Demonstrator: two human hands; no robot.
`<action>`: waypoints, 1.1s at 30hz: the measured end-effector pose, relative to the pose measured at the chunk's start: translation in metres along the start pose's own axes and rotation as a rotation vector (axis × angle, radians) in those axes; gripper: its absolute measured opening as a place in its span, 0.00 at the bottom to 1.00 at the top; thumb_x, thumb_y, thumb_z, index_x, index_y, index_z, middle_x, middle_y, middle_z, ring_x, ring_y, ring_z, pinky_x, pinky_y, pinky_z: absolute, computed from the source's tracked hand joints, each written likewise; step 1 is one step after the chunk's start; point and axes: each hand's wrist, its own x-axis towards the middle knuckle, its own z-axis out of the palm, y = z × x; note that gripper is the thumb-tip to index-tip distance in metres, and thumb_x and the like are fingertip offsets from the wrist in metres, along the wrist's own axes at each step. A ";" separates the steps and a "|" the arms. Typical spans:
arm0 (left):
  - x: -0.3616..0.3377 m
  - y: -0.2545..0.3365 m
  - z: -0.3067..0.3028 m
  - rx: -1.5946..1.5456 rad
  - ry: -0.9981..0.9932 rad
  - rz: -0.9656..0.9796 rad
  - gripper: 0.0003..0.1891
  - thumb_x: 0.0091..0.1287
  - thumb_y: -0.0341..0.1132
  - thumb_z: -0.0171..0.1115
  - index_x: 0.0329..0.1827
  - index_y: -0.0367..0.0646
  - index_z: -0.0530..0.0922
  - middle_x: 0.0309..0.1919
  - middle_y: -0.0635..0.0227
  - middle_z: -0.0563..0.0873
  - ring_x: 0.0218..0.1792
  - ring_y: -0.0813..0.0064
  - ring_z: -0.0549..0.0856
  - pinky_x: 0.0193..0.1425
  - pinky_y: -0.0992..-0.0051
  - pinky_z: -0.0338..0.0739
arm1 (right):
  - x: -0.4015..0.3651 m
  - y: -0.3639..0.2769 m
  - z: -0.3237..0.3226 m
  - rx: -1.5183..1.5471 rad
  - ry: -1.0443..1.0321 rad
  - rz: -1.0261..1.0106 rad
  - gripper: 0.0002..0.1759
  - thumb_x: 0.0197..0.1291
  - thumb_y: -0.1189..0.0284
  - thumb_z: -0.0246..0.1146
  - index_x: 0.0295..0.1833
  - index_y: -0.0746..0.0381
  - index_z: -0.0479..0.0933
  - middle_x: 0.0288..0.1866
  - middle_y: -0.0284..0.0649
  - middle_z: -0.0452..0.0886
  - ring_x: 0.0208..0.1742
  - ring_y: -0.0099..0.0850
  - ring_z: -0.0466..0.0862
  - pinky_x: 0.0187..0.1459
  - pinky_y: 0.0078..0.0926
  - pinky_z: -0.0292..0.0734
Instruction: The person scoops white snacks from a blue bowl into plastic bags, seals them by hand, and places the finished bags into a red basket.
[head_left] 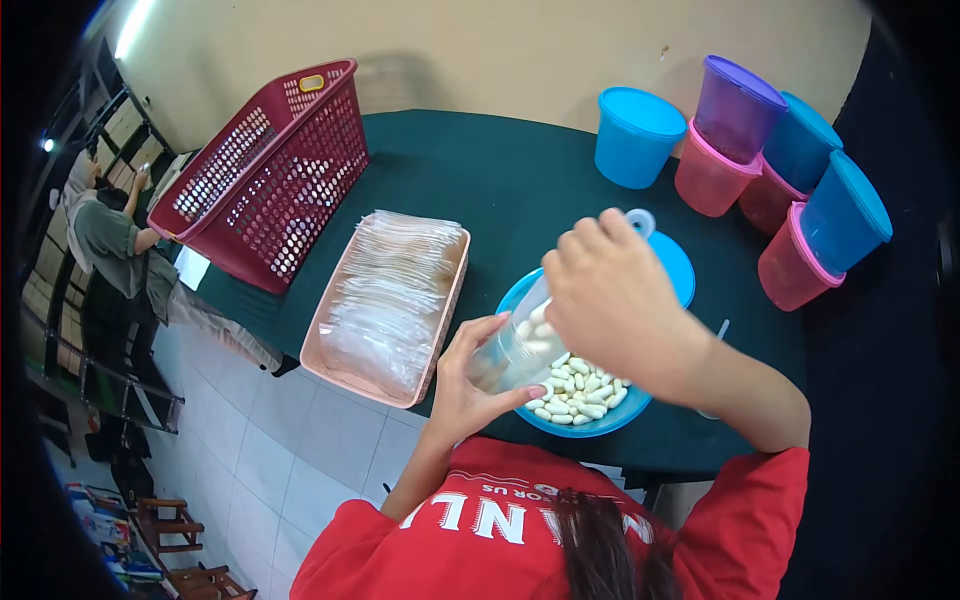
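My left hand [468,385] is wrapped round a clear plastic jar [503,358], which is tilted above the near-left side of a blue tub [600,430]. White capsules [575,388] fill much of that tub. My right hand [615,300] grips a translucent scoop [537,297], its round handle end showing above the fist. The scoop's front meets the jar's mouth, and a few capsules show there. Part of the scoop is hidden by my fingers. Just behind the tub lies a round blue lid [678,268].
A pink basket [311,352] packed with clear plastic packets stands left of the tub. Beyond it is a large maroon basket [305,190]. Several lidded tubs [640,140], some stacked, line the back right of the green-covered table [480,150]. Another person [115,240] is at far left.
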 end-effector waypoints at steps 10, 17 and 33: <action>-0.007 -0.015 -0.028 -0.520 0.082 -0.028 0.39 0.56 0.57 0.50 0.62 0.33 0.58 0.49 0.60 0.66 0.52 0.67 0.72 0.56 0.71 0.65 | -0.047 0.029 0.022 0.148 -0.195 0.218 0.10 0.47 0.68 0.55 0.28 0.64 0.74 0.26 0.42 0.74 0.34 0.36 0.74 0.38 0.34 0.63; -0.031 0.045 -0.017 -0.725 0.130 0.003 0.43 0.56 0.59 0.48 0.64 0.32 0.50 0.51 0.54 0.68 0.53 0.61 0.72 0.57 0.68 0.65 | -0.054 -0.032 0.037 1.754 0.095 0.168 0.23 0.57 0.69 0.55 0.56 0.68 0.64 0.51 0.46 0.72 0.54 0.36 0.72 0.55 0.31 0.64; -0.097 0.052 0.011 -0.642 0.290 -0.050 0.30 0.64 0.49 0.45 0.61 0.37 0.53 0.55 0.52 0.66 0.54 0.65 0.70 0.58 0.66 0.63 | -0.072 -0.102 0.044 2.061 0.145 0.343 0.13 0.55 0.75 0.57 0.45 0.70 0.76 0.44 0.45 0.78 0.48 0.31 0.76 0.55 0.28 0.63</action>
